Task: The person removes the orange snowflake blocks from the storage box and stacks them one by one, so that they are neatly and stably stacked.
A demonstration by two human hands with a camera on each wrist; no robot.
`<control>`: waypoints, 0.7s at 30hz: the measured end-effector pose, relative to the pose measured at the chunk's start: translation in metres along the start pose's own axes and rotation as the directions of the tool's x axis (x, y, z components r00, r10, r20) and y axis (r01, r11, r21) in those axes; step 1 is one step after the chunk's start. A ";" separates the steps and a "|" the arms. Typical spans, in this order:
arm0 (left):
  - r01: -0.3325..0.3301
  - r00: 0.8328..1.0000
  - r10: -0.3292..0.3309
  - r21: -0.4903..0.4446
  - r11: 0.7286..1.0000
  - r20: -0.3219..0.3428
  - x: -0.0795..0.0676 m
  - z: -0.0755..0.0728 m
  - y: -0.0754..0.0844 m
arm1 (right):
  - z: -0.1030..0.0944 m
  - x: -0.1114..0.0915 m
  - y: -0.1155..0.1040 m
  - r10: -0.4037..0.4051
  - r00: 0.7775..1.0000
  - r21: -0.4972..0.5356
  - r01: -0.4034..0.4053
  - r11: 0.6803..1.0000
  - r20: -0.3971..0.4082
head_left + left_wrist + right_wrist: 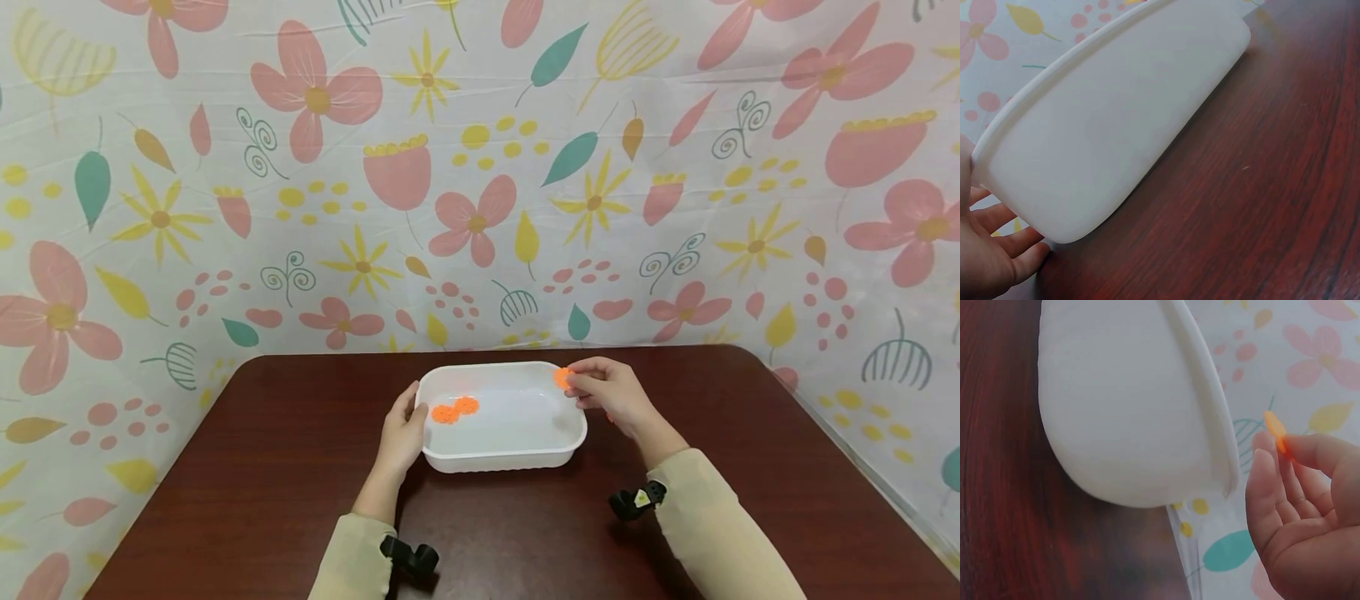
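A white rectangular plastic tray (498, 433) sits on the table. My left hand (402, 429) grips its left end, thumb at the rim and fingers along the outer wall. Inside, toward the left, lie two small flat orange pieces with scalloped edges, one orange piece (445, 414) touching or overlapping the other piece (467, 405). Over the tray's far right corner, my right hand (617, 398) pinches another thin orange piece (1275, 430) between thumb and fingers. In the right wrist view that piece is seen almost edge-on, apart from the rim.
The dark reddish-brown wooden table (300, 492) extends around the tray. A floral cloth (480, 208) hangs behind it. A small orange-red spot (610, 418) shows beneath the right hand, too hidden to identify. Black wrist devices are on both sleeves.
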State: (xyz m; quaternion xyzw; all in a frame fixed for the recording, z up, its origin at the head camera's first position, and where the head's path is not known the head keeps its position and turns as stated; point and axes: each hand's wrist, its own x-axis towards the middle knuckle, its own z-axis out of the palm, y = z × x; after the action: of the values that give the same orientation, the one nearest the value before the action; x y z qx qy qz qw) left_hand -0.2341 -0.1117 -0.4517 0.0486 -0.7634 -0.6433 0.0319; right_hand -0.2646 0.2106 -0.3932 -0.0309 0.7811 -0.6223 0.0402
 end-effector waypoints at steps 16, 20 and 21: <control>-0.002 1.000 0.002 0.010 1.000 -0.007 0.000 0.001 0.000 | -0.018 -0.010 0.021 0.033 0.995 -0.017 -0.034 0.999 -0.097; -0.044 0.999 0.044 0.036 0.998 -0.019 0.000 0.001 -0.001 | -0.021 -0.010 0.028 0.035 0.993 -0.001 -0.036 0.999 -0.112; -0.053 0.998 0.054 0.039 0.998 -0.022 0.000 0.001 -0.001 | -0.021 -0.010 0.030 0.037 0.993 0.005 -0.037 0.999 -0.115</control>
State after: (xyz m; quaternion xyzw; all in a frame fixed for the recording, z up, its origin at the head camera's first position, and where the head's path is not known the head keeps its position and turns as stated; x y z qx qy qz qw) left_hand -0.2346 -0.1108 -0.4529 0.0361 -0.7764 -0.6266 0.0569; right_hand -0.2564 0.2387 -0.4174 0.0194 0.7816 -0.6235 0.0067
